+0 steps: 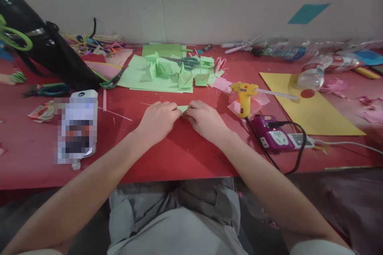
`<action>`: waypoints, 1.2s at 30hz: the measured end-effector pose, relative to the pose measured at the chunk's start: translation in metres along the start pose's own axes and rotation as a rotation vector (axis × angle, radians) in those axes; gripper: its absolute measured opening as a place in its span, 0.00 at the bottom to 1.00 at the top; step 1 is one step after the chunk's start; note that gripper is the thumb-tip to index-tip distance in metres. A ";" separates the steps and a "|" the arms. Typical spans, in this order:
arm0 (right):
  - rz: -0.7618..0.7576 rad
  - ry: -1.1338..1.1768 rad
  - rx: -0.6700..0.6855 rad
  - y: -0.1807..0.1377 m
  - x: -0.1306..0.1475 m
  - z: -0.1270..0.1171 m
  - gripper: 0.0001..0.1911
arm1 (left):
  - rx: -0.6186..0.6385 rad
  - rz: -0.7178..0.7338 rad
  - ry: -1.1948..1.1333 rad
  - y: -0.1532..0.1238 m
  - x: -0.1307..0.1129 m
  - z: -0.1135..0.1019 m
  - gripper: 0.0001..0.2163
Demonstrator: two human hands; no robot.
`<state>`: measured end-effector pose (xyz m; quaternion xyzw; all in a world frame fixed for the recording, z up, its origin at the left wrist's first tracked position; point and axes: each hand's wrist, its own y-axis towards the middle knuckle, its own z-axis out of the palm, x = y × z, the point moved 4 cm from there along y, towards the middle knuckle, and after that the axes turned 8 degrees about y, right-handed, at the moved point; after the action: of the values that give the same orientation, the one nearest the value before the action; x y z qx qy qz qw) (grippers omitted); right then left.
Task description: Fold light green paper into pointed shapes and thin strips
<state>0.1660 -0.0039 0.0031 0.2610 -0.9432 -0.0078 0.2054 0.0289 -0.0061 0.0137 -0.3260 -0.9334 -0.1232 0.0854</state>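
Note:
Between my hands, low over the red table, is a small piece of light green paper (pixel 182 108), mostly covered by my fingers. My left hand (pixel 160 117) pinches its left side, fingers curled. From the other side my right hand (pixel 205 117) grips it with thumb and bent fingers. Just beyond lie several folded green paper pieces (pixel 186 81) on flat green sheets (pixel 134 73). Scissors with dark handles (pixel 188 63) rest among them. How the held paper is folded cannot be made out.
A yellow glue gun (pixel 244 97) stands right of my hands, beside a purple power adapter (pixel 272 133) with a black cord. Farther right are a yellow sheet (pixel 323 111) and plastic bottles (pixel 311 73). On the left are a phone (pixel 79 123) and a large black cylindrical object (pixel 56 48).

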 end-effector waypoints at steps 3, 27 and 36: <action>-0.012 -0.013 -0.009 0.000 -0.001 0.001 0.14 | -0.001 -0.011 -0.041 0.000 0.001 0.001 0.10; -0.012 0.069 -0.050 -0.001 -0.002 -0.001 0.11 | 0.017 -0.115 -0.328 0.003 0.008 0.006 0.09; 0.000 0.087 -0.073 0.000 -0.002 0.000 0.11 | -0.027 -0.125 -0.344 0.001 0.009 0.008 0.09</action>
<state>0.1683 -0.0031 0.0023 0.2532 -0.9325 -0.0305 0.2558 0.0220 0.0023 0.0086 -0.2846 -0.9510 -0.0831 -0.0879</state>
